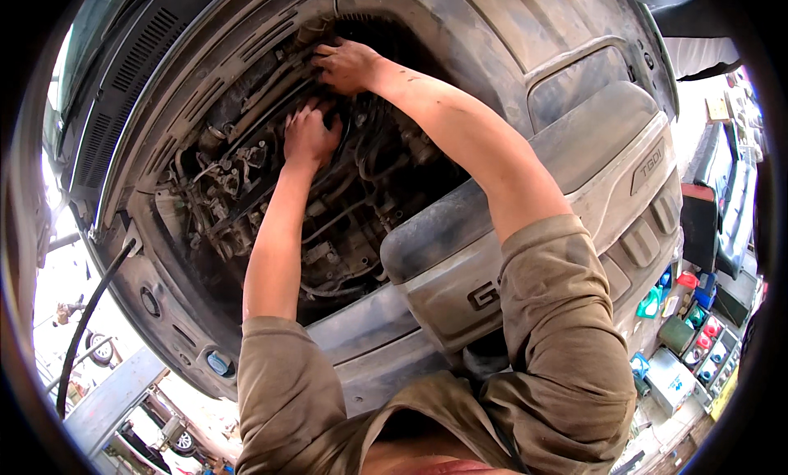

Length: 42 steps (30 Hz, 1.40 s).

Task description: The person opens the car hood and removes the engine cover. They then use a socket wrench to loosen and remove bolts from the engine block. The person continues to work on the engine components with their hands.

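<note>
Both hands reach deep into the engine bay (168,212) of a vehicle and work close together near its far edge. The left forearm runs almost straight up across the bay's near edge, its sleeve ending near the elbow. The left hand (310,139) has its back toward the camera, knuckles raised; its fingers bend down among dark parts, the thumb standing apart on the right. The right arm comes in over the moulded cover (611,180), bent at the elbow, its forearm slanting up and left. The right hand (349,66) lies just beyond the left, palm down, wrist nearly straight, fingers spread and bent over the parts at the bay's far edge. Whether either hand's fingers grip anything cannot be told, since the tips are hidden or lost in shadow.

The engine (332,253), with its dusty pipes and hoses, fills the bay, from the far edge by the hands to the near edge. The cover lies along the bay's near right corner, under the right arm. The vent grille (131,81) borders the left edge, and the blue cap (218,363) sits outside the near left corner.
</note>
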Motion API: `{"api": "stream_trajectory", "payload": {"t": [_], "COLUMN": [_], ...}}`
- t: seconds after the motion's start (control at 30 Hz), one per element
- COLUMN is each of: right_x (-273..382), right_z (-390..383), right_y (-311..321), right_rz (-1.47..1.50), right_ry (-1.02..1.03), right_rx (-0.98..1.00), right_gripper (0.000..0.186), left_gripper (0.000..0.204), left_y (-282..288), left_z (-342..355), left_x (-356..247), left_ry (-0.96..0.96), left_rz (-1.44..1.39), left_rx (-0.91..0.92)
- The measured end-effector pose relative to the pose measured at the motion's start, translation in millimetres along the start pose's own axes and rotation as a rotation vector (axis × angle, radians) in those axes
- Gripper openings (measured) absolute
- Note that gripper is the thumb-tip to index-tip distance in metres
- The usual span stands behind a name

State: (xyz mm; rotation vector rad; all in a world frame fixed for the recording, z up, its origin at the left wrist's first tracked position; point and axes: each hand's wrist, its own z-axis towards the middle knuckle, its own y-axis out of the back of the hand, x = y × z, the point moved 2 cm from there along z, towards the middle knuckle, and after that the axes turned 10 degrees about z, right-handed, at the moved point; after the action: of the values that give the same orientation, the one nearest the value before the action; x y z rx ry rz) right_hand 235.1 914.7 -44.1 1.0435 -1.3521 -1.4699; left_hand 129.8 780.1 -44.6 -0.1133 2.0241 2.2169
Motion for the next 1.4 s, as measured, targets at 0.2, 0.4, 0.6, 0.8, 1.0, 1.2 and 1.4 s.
{"api": "stream_trajectory", "payload": {"t": [0.2, 0.4, 0.6, 0.8, 1.0, 1.2, 1.4], "right_x": [-12, -6, -2, 7, 4, 0, 4], "right_z": [-14, -11, -8, -4, -6, -10, -7], "right_y": [7, 6, 1, 8, 6, 2, 3], "right_rz": [0.145, 0.156, 0.018, -0.057, 0.025, 0.198, 0.075], "right_ry": [-0.034, -0.079, -0.07, -0.06, -0.084, -0.124, -0.081], "right_rx": [-0.029, -0.04, -0.064, 0.085, 0.058, -0.065, -0.031], "right_gripper": [0.036, 0.033, 0.036, 0.044, 0.043, 0.03, 0.028], "left_gripper": [0.037, 0.036, 0.037, 0.036, 0.038, 0.037, 0.037], "left_y": [0, -5, -8, -5, -6, 0, 4], "left_z": [1, 1, 3, 0, -1, -1, -2], "left_x": [-2, 0, 1, 2, 2, -1, -2], "left_ry": [0.001, 0.004, 0.005, 0.0, 0.01, 0.038, 0.063], "left_rz": [0.018, 0.012, 0.02, 0.014, 0.014, -0.001, 0.002], "left_rx": [-0.03, -0.039, -0.033, -0.061, -0.085, -0.014, 0.003]}}
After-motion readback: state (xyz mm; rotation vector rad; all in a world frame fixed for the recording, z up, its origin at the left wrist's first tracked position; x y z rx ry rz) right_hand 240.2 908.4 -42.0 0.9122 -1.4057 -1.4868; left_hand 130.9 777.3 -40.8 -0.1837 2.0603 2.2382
